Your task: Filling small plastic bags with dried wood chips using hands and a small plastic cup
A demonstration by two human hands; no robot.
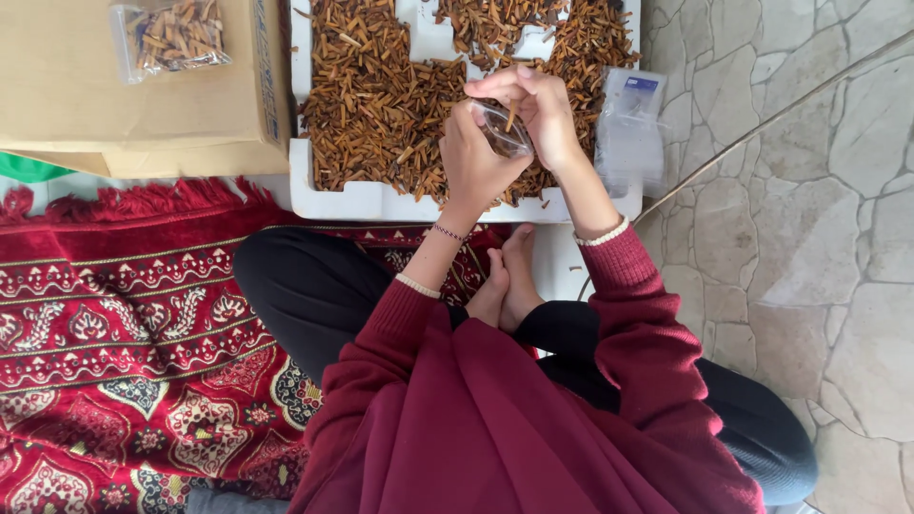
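I sit cross-legged on a red patterned rug in front of a white tray heaped with brown bark-like sticks. My left hand holds a small clear plastic bag open above the tray. Fingers of my right hand pinch a few brown sticks at the bag's mouth. Both sleeves are maroon.
A cardboard box at the upper left carries a filled clear bag of sticks. A pile of empty clear bags lies on the tray's right edge. Pale stone floor spreads to the right. My bare feet rest below the tray.
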